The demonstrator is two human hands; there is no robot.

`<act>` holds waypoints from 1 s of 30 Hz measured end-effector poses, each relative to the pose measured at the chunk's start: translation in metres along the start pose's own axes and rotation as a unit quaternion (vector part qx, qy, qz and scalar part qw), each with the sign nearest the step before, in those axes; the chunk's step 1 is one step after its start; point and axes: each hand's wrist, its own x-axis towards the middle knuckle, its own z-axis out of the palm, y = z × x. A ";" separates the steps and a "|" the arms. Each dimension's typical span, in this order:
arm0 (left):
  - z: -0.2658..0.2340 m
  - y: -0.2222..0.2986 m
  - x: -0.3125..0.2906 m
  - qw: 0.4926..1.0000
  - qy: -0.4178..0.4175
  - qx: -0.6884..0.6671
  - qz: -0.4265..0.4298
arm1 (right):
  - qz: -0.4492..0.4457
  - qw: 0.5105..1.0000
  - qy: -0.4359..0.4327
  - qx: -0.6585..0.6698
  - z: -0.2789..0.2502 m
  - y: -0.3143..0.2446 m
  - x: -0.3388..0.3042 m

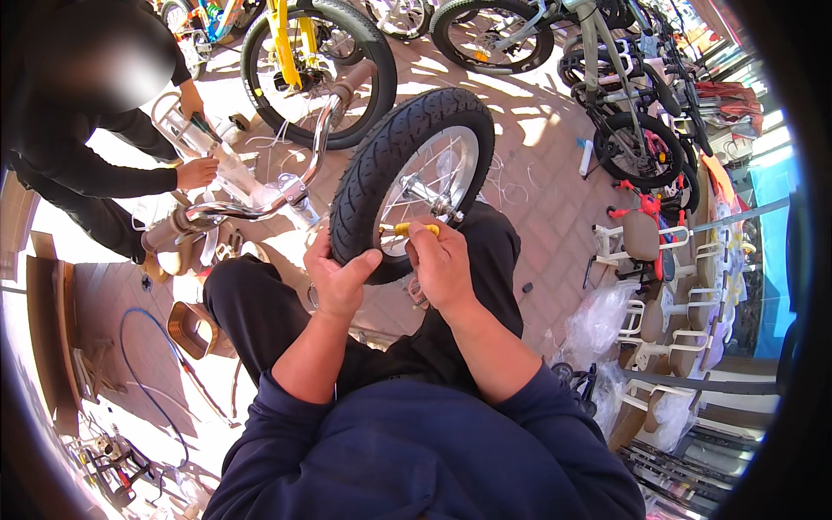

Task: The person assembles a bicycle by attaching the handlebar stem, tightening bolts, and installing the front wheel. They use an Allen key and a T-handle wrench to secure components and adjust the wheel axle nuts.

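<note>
A sunlit, brick-paved yard (555, 251) crowded with bicycles lay around us. At its middle, our left hand (338, 277) was curled round the near left side of a small spoked wheel (364, 191), thumb over the black tyre, the other fingers partly hidden. Our right hand (442, 264) was closed in a pinch on a yellow-handled tool (423, 229), pointed leftward among the spokes; we could not tell exactly what its tip touched. The wheel stood tilted just beyond both hands, its hub (419, 195) a little past the tool.

We judged that a slack left grip could let the wheel twist, and the tool might then skid, scratching the rim or driving our right knuckles into the spokes. A chrome handlebar (321, 139) stood near the tyre, beyond our left hand, so a sudden swing might knock it. Further out on that side was a co-worker's hand (198, 172). Well to the left of our hands, a blue hose (122, 340) could snag a foot; to their right lay clear plastic wrapping (598, 325), likely slippery if stepped on.
</note>
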 end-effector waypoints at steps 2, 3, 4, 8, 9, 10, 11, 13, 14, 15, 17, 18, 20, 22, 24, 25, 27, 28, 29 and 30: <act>0.002 0.002 0.000 1.000 0.002 0.002 -0.001 | 0.013 1.000 0.008 0.020 0.004 -0.006 -0.001; 0.002 0.001 0.000 1.000 0.000 0.009 0.000 | 0.019 0.999 0.011 0.030 0.006 -0.007 0.000; 0.001 0.001 0.001 1.000 -0.003 0.015 0.002 | 0.013 1.000 0.007 0.023 0.006 -0.005 0.001; 0.003 0.001 0.001 1.000 0.001 0.016 -0.003 | 0.008 1.000 -0.008 0.012 0.001 0.008 0.004; 0.003 0.001 0.001 1.000 -0.001 0.016 -0.003 | 0.010 1.000 -0.011 0.015 0.000 0.009 0.004; 0.002 0.001 0.001 1.000 -0.003 0.016 -0.003 | 0.011 1.000 -0.005 0.014 0.001 0.009 0.004; 0.001 0.001 0.001 1.000 -0.005 0.017 -0.003 | 0.012 1.000 0.000 0.013 0.002 0.007 0.003; 0.003 0.004 0.001 1.000 -0.007 0.014 0.000 | 0.016 1.000 0.005 0.024 0.004 0.005 0.002; 0.004 0.005 0.001 1.000 -0.007 0.012 0.002 | 0.019 0.999 0.003 0.036 0.005 0.003 0.001; 0.003 0.005 0.001 1.000 -0.008 0.014 0.004 | 0.023 0.999 0.001 0.048 0.005 0.003 0.001; 0.002 0.004 0.002 1.000 -0.010 0.016 0.009 | 0.024 0.998 0.003 0.062 0.006 0.003 0.000; 0.002 0.004 0.002 1.000 -0.010 0.016 0.010 | 0.025 0.997 0.003 0.069 0.006 0.003 0.000; 0.001 0.003 0.002 1.000 -0.010 0.015 0.010 | 0.050 0.995 -0.001 0.082 0.005 0.001 0.000; 0.001 0.007 0.000 1.000 -0.017 0.024 0.002 | 0.075 0.992 -0.003 0.102 0.004 -0.003 0.001; 0.001 0.007 -0.001 0.999 -0.021 0.027 -0.003 | 0.102 0.986 -0.002 0.130 0.002 -0.006 0.001; 0.000 0.006 -0.002 0.999 -0.023 0.026 -0.004 | 0.110 0.985 -0.008 0.136 0.000 -0.006 0.001; -0.001 0.004 -0.003 0.999 -0.023 0.025 -0.005 | 0.128 0.981 -0.020 0.147 -0.003 -0.005 0.002; -0.002 0.002 -0.002 0.999 -0.020 0.026 -0.005 | 0.127 0.981 -0.018 0.144 -0.003 -0.005 0.002; -0.002 0.001 -0.002 0.999 -0.017 0.027 -0.005 | 0.126 0.982 -0.015 0.141 -0.002 -0.005 0.003; -0.003 -0.001 -0.003 0.999 -0.018 0.028 -0.007 | 0.126 0.982 -0.012 0.138 -0.001 -0.005 0.003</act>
